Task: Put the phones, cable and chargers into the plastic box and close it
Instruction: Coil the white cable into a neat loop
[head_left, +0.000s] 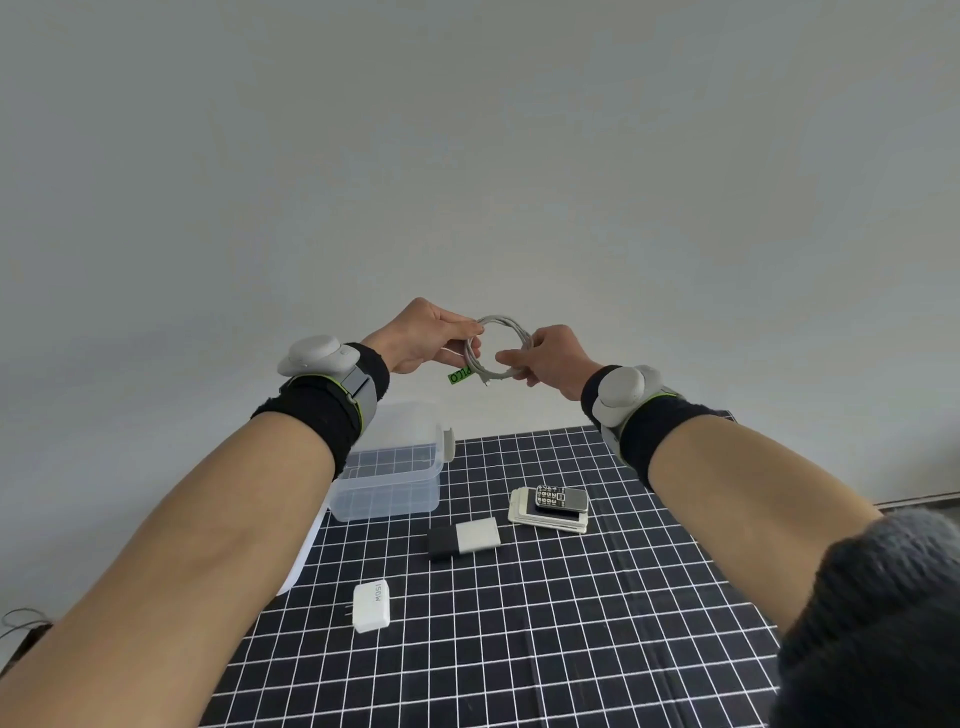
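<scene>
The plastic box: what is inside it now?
The plastic box looks empty; through its clear walls only the grid mat shows. The left forearm covers its left part, so that corner cannot be checked.

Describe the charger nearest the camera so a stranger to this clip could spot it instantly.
Start at the black grid mat and go to its near left part, in front of the clear plastic box. The white charger lies alone there, metal prongs pointing left, grey lettering on top; the other charger is half black.
</scene>
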